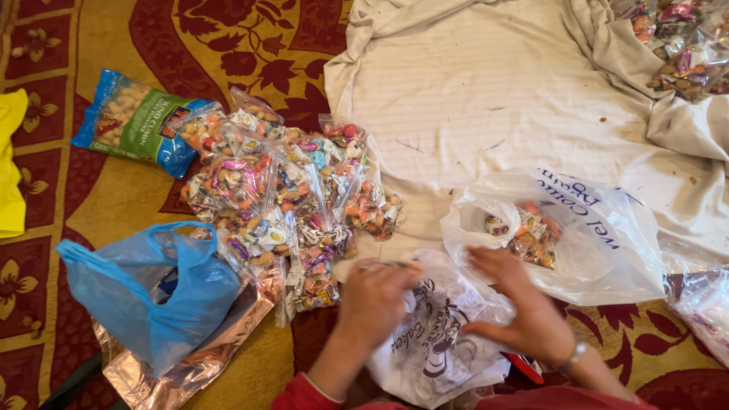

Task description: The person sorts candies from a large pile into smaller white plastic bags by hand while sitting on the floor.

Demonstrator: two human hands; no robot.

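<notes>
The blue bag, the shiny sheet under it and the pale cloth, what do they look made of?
Blue bag: thin plastic film, probably; it crumples softly and is slightly see-through. Shiny sheet: looks like metallic foil wrap, copper-pink and mirror-like with sharp creases. Pale cloth: woven fabric, matte, faintly striped, lying in soft folds.
</notes>
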